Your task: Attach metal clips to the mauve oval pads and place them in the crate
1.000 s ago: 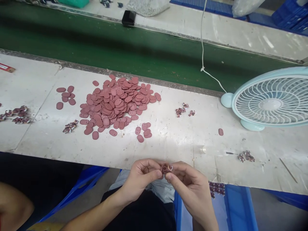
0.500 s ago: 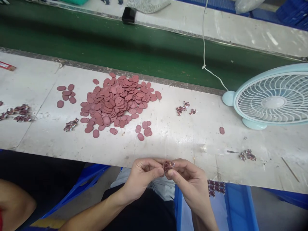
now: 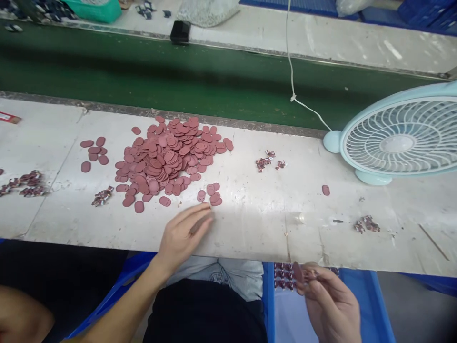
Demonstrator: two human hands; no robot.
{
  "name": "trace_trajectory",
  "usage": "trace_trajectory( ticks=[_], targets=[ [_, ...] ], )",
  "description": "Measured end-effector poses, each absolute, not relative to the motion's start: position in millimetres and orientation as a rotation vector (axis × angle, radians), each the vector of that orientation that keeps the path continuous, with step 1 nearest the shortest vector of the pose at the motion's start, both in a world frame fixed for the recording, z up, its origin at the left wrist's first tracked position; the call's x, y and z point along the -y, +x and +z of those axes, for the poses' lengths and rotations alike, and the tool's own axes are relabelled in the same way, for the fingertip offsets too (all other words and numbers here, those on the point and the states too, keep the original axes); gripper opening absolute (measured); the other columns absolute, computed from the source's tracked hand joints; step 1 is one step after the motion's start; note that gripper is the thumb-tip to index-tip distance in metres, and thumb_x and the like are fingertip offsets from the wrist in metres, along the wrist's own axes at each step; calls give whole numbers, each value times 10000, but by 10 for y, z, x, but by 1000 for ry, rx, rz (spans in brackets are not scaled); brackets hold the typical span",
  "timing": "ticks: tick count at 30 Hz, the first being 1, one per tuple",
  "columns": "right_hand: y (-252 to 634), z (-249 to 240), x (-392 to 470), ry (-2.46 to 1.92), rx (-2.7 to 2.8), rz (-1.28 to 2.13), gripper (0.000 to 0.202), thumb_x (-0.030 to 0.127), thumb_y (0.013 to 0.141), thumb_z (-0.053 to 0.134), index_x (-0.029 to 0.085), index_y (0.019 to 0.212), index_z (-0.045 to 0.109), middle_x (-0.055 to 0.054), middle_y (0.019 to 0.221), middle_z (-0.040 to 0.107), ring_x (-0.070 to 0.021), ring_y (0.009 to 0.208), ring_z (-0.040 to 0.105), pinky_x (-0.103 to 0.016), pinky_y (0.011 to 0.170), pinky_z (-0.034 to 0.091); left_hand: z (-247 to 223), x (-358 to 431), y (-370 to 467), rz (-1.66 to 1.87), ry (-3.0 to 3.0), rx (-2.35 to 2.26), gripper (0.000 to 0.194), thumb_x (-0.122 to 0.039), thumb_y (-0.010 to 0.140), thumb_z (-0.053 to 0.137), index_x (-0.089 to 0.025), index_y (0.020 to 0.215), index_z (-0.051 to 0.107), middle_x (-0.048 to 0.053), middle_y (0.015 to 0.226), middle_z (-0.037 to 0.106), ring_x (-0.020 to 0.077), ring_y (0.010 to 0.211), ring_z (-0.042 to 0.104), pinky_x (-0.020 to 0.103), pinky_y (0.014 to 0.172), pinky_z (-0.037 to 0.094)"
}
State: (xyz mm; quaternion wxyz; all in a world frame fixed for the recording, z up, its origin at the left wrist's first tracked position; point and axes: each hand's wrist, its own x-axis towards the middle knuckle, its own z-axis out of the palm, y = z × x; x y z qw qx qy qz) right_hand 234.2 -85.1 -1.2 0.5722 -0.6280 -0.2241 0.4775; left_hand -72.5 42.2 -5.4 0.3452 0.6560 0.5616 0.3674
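My left hand (image 3: 180, 238) reaches low over the table, its thumb apart from its fingers. Its fingertips are beside a small cluster of dark red oval discs (image 3: 215, 196); one disc of that cluster seems hidden under them. My right hand (image 3: 330, 297) pinches a dark red oval disc (image 3: 298, 272) with a small shiny piece at its back. That hand is above a blue bin (image 3: 367, 295), where rows of small dark red and metallic parts (image 3: 284, 276) lie on a pale sheet. The large pile of oval discs (image 3: 167, 157) lies beyond my left hand.
A pale blue fan (image 3: 396, 143) stands at the right, its white cord (image 3: 291, 62) running up across the green belt (image 3: 214, 76). Small clusters of brown shiny parts (image 3: 263, 164) are scattered about the table. At the far left is another person's arm (image 3: 24, 309).
My hands have separated. The left moved forward and left to the small disc cluster; the right carried its disc rightward and down over the blue bin. The view shifted slightly.
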Motion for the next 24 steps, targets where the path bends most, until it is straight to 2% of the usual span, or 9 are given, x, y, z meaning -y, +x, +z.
trace_trajectory(
  ticks=[4, 9, 11, 13, 15, 20, 24],
  targets=[
    [2848, -241, 1282, -1693, 394, 817, 296, 349, 693, 886, 200, 911, 754, -64, 827, 710, -174, 627, 660, -300, 544, 571, -188, -560, -880, 743, 2220, -1490, 263, -247, 883, 691, -245, 1138, 758, 106, 1232, 740, 313, 1142, 655, 458, 1041, 482],
    [3323, -731, 1824, -1880, 302, 578, 388, 448, 723, 844, 193, 966, 681, -28, 885, 702, -175, 716, 680, -342, 657, 598, -177, -457, -871, 618, 2418, -1455, 232, -268, 866, 719, -203, 1087, 748, 120, 1255, 721, 331, 1135, 659, 464, 1058, 468],
    [3490, -996, 2036, -1989, 288, 519, 359, 456, 800, 791, 173, 980, 661, -30, 929, 695, -183, 785, 689, -362, 712, 607, -173, -443, -887, 615, 2424, -1468, 192, -277, 875, 712, -198, 1046, 751, 108, 1225, 736, 323, 1120, 672, 464, 1053, 474],
    [3639, -1264, 2222, -2130, 285, 507, 281, 399, 908, 715, 150, 1025, 657, -40, 977, 692, -178, 836, 689, -364, 749, 605, -184, -452, -900, 641, 2430, -1485, 150, -300, 880, 708, -213, 992, 757, 81, 1167, 763, 307, 1081, 694, 451, 1028, 494],
    [3759, -1499, 2370, -2280, 301, 517, 247, 357, 962, 662, 144, 1087, 657, -51, 1037, 691, -179, 875, 687, -366, 774, 600, -187, -467, -898, 667, 2425, -1491, 147, -332, 884, 699, -232, 975, 757, 63, 1128, 780, 299, 1063, 702, 443, 1012, 507],
    [3998, -1865, 2532, -2573, 423, 506, 289, 356, 968, 653, 161, 1181, 645, -77, 1171, 670, -217, 996, 676, -422, 862, 585, -79, -471, -833, 682, 2321, -1504, 275, -411, 892, 651, -233, 1085, 732, 83, 1121, 767, 315, 1084, 681, 472, 1043, 482],
    [4194, -2024, 2479, -2693, 540, 451, 317, 357, 972, 646, 166, 1225, 629, -89, 1231, 650, -234, 1052, 663, -449, 898, 573, 64, -436, -760, 723, 1926, -1601, 237, -428, 834, 703, -290, 1021, 745, 21, 1117, 746, 264, 975, 703, 424, 977, 535]
  ],
)
